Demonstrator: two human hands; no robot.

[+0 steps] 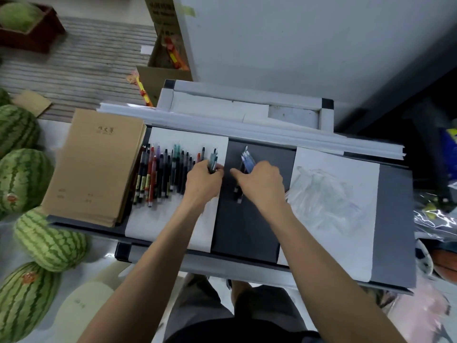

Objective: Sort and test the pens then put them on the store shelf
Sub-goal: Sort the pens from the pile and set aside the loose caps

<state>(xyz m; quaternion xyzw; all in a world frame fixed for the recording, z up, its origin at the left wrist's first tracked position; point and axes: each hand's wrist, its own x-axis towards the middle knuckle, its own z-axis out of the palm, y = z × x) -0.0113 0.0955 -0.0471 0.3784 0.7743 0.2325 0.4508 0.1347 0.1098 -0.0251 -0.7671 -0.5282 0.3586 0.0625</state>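
Observation:
A row of several pens [160, 174], black, red, purple and teal, lies side by side on a white sheet [170, 224] on the dark shelf top [244, 231]. My left hand [204, 180] grips a small bunch of dark and teal pens [213, 160] at the right end of that row. My right hand [262, 184] holds a few blue-tipped pens [247, 160] over the dark surface. Their tips point away from me and their lower ends stick out under my palm.
A stack of brown notebooks [95, 167] lies left of the pens. A scribbled sheet under clear plastic wrap [329, 194] lies to the right. Rolled white paper [247, 127] runs along the back edge. Several watermelons [49, 241] sit on the floor at left, cardboard boxes [168, 58] behind.

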